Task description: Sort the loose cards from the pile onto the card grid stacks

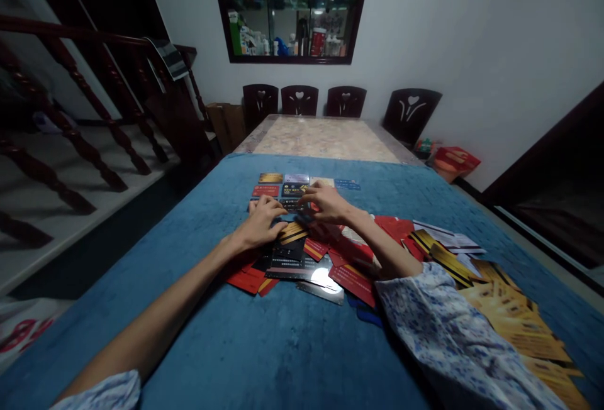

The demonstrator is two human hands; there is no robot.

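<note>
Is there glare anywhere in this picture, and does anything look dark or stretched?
Head view: bright glare on a glossy card below centre; deep gloom around the stair railing at left; the rightmost chair leans outward, as if stretched by a wide lens.

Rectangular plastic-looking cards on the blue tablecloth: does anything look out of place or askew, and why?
Yes: the heap of mostly red and black rectangular cards nearer the camera looks askew, overlapping at mixed angles, while multicoloured rectangular cards beyond lie in rows. No damage stands out.
</note>
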